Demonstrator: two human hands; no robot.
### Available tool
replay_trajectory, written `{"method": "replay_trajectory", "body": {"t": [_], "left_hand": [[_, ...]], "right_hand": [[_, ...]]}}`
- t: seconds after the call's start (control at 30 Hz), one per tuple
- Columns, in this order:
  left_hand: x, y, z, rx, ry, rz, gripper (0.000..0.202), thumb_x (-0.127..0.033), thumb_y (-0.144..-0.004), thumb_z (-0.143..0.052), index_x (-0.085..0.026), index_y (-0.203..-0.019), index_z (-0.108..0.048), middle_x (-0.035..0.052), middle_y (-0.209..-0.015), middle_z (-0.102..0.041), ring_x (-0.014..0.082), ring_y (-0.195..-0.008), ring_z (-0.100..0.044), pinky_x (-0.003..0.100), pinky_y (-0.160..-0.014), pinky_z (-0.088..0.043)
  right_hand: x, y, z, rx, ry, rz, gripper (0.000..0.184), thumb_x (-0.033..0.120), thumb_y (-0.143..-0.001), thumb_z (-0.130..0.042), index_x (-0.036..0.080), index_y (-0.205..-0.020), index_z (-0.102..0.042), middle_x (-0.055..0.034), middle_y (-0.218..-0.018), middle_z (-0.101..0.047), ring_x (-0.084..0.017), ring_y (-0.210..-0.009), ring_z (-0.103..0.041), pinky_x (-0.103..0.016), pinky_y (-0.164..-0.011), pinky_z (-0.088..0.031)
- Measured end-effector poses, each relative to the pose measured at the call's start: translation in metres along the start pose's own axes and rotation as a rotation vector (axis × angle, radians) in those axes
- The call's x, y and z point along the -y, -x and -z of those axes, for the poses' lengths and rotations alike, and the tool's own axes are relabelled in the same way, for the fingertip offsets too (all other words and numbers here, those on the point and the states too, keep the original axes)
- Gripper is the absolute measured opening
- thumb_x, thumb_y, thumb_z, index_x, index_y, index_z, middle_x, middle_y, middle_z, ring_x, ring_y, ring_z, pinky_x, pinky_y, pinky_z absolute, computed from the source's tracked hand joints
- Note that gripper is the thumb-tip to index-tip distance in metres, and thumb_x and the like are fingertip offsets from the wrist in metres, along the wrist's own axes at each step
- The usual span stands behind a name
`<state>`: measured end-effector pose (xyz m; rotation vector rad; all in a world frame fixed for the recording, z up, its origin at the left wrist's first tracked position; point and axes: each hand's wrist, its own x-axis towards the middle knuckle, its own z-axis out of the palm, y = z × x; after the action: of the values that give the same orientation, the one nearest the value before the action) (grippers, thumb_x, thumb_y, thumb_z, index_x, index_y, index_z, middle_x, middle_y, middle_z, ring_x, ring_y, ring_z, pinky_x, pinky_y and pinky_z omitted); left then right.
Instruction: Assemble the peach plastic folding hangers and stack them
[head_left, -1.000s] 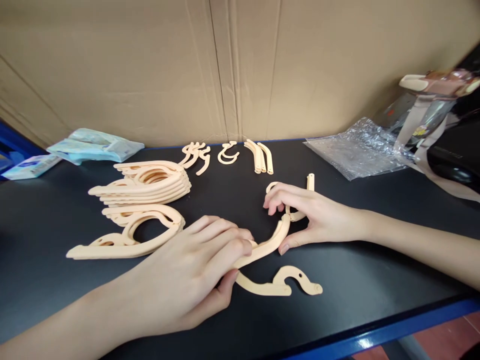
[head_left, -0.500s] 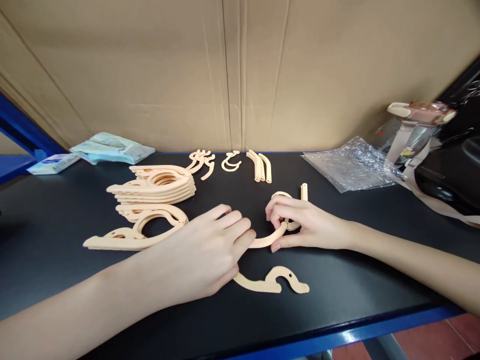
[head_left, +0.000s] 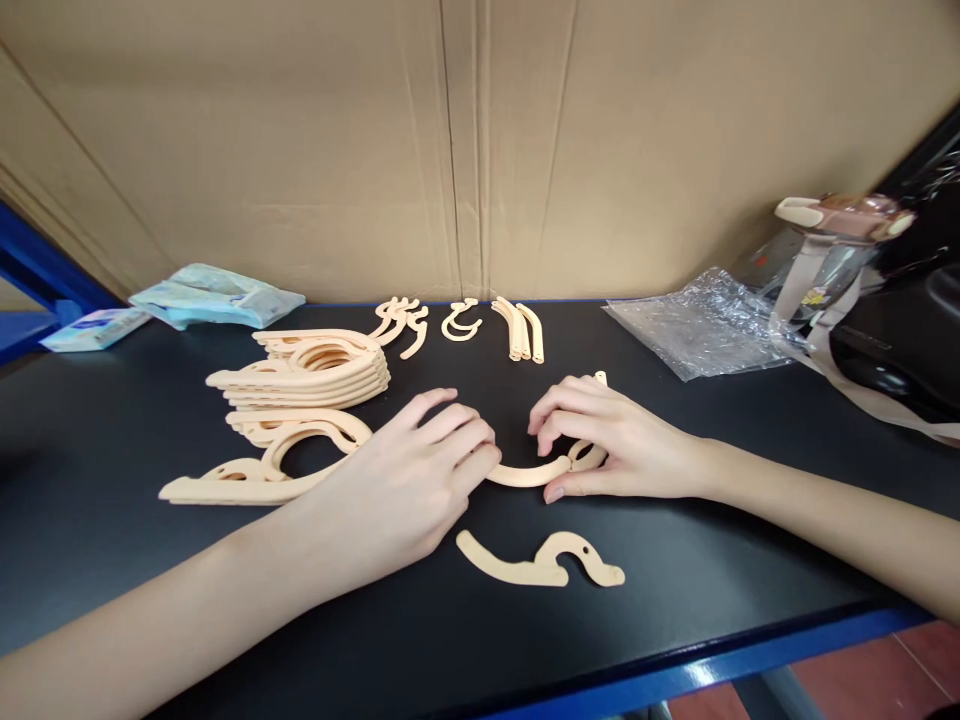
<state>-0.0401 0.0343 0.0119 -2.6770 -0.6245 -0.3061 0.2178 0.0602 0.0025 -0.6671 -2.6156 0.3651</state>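
Observation:
A curved peach plastic arm piece [head_left: 525, 472] lies on the black table [head_left: 712, 560] between my two hands. My left hand [head_left: 409, 480] is closed on its left end, fingers curled over it. My right hand [head_left: 607, 440] pinches its right end, where a hook piece [head_left: 589, 458] joins it and pokes out behind the fingers. A separate wavy peach piece [head_left: 544, 562] lies loose just in front of both hands, touched by neither.
A stack of assembled peach hangers [head_left: 307, 370] and two more hangers [head_left: 262, 465] sit left of my left hand. Small hook and arm parts [head_left: 465, 322] line the back by the cardboard wall. Tissue packs [head_left: 214, 295] far left; clear bag [head_left: 697, 325], bottle [head_left: 821, 250] right.
Both hands have turned the curved piece from a slant to lying flat and crosswise. My left hand has slid off the wavy piece, which now lies fully in view.

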Motion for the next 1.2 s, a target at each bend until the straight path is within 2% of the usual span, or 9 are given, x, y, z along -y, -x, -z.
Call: {"method": "replay_trajectory", "body": {"t": [0.13, 0.3, 0.4, 0.53, 0.8, 0.97, 1.1, 1.2], "left_hand": [[0.007, 0.003, -0.004, -0.019, -0.061, 0.011, 0.026, -0.004, -0.087, -0.048, -0.013, -0.104, -0.065, 0.0072, -0.112, -0.066, 0.0261, -0.106, -0.054, 0.045, -0.103, -0.035], [0.010, 0.004, -0.004, -0.038, -0.105, 0.033, 0.026, -0.001, -0.086, -0.051, -0.013, -0.104, -0.065, 0.0105, -0.110, -0.064, 0.0287, -0.103, -0.056, 0.042, -0.090, -0.046], [0.009, 0.003, 0.000, -0.024, -0.158, 0.055, 0.029, 0.002, -0.084, -0.048, -0.012, -0.102, -0.066, 0.0109, -0.105, -0.065, 0.0283, -0.094, -0.060, 0.040, -0.076, -0.049], [0.006, 0.004, 0.005, 0.013, -0.221, 0.109, 0.028, 0.003, -0.082, -0.047, -0.012, -0.097, -0.066, 0.0076, -0.087, -0.066, 0.0249, -0.074, -0.061, 0.038, -0.062, -0.048], [0.005, 0.003, 0.004, 0.010, -0.146, 0.138, 0.028, -0.001, -0.087, -0.044, -0.010, -0.099, -0.067, 0.0062, -0.080, -0.068, 0.0243, -0.071, -0.063, 0.038, -0.061, -0.049], [0.005, 0.001, 0.001, -0.010, -0.061, 0.217, 0.026, -0.012, -0.095, -0.042, -0.010, -0.110, -0.063, 0.0098, -0.097, -0.070, 0.0261, -0.087, -0.066, 0.039, -0.070, -0.052], [0.004, -0.001, 0.001, -0.036, -0.023, 0.205, 0.030, -0.018, -0.099, -0.039, -0.009, -0.119, -0.059, 0.0126, -0.112, -0.067, 0.0292, -0.102, -0.063, 0.043, -0.081, -0.053], [0.000, -0.001, 0.003, -0.040, -0.013, 0.182, 0.031, -0.023, -0.100, -0.038, -0.015, -0.118, -0.062, 0.0106, -0.114, -0.066, 0.0287, -0.098, -0.064, 0.041, -0.073, -0.056]], "right_hand": [[-0.003, 0.001, 0.001, -0.066, 0.094, -0.050, 0.038, 0.049, -0.077, -0.076, 0.019, -0.094, -0.059, -0.0044, -0.102, -0.060, -0.019, -0.095, -0.053, -0.035, -0.087, -0.036], [-0.005, 0.001, -0.001, -0.081, 0.150, -0.096, 0.044, 0.054, -0.073, -0.077, 0.019, -0.094, -0.060, -0.0038, -0.096, -0.056, -0.019, -0.089, -0.051, -0.033, -0.082, -0.037], [-0.004, 0.000, -0.002, -0.042, 0.127, -0.103, 0.044, 0.054, -0.075, -0.076, 0.019, -0.094, -0.058, -0.0014, -0.093, -0.059, -0.018, -0.087, -0.052, -0.034, -0.083, -0.036], [-0.002, -0.001, -0.001, -0.032, 0.106, -0.090, 0.042, 0.054, -0.077, -0.074, 0.019, -0.094, -0.057, -0.0014, -0.095, -0.061, -0.018, -0.088, -0.053, -0.035, -0.086, -0.035], [0.000, 0.000, 0.000, -0.061, 0.087, -0.003, 0.038, 0.054, -0.083, -0.068, 0.020, -0.096, -0.058, -0.0026, -0.093, -0.065, -0.018, -0.088, -0.056, -0.036, -0.090, -0.035], [0.000, 0.000, 0.000, -0.048, 0.033, 0.060, 0.038, 0.050, -0.084, -0.069, 0.018, -0.102, -0.059, -0.0046, -0.100, -0.068, -0.019, -0.093, -0.060, -0.039, -0.097, -0.035], [0.002, 0.001, -0.001, 0.032, -0.017, 0.132, 0.039, 0.045, -0.089, -0.065, 0.015, -0.113, -0.059, -0.0103, -0.117, -0.067, -0.020, -0.109, -0.059, -0.037, -0.098, -0.037], [0.003, 0.002, -0.001, 0.064, -0.007, 0.159, 0.038, 0.042, -0.093, -0.060, 0.015, -0.119, -0.057, -0.0119, -0.128, -0.063, -0.020, -0.120, -0.055, -0.036, -0.100, -0.038]]}}
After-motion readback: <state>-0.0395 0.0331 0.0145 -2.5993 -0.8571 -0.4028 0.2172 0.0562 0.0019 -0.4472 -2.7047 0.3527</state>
